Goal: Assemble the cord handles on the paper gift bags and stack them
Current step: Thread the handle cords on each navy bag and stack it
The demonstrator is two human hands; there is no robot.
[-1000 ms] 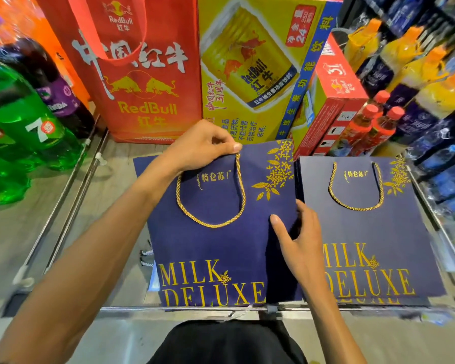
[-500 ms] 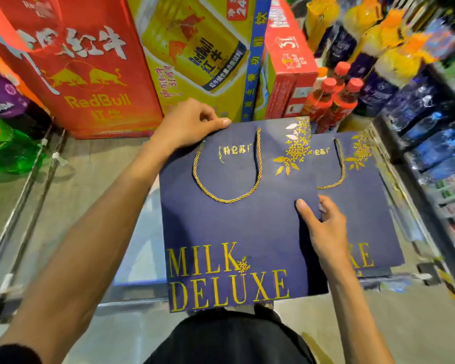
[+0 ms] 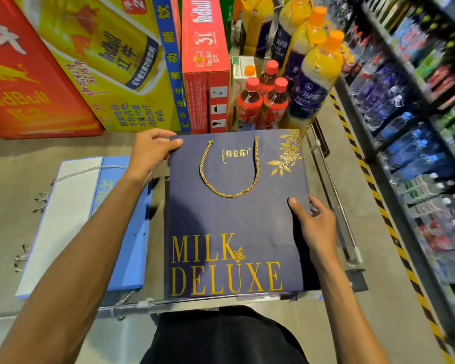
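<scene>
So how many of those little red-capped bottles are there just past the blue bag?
3: the back bottle, the front-left bottle and the front-right bottle, clustered beyond the navy gift bag. More may hide behind it.

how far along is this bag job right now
Done: the navy bag has its gold cord handle fitted at both ends. In hand: the left hand pinches its top corner and the right hand grips its right edge. Left: setting it down, then probably the pale blue bags beside it.
</scene>
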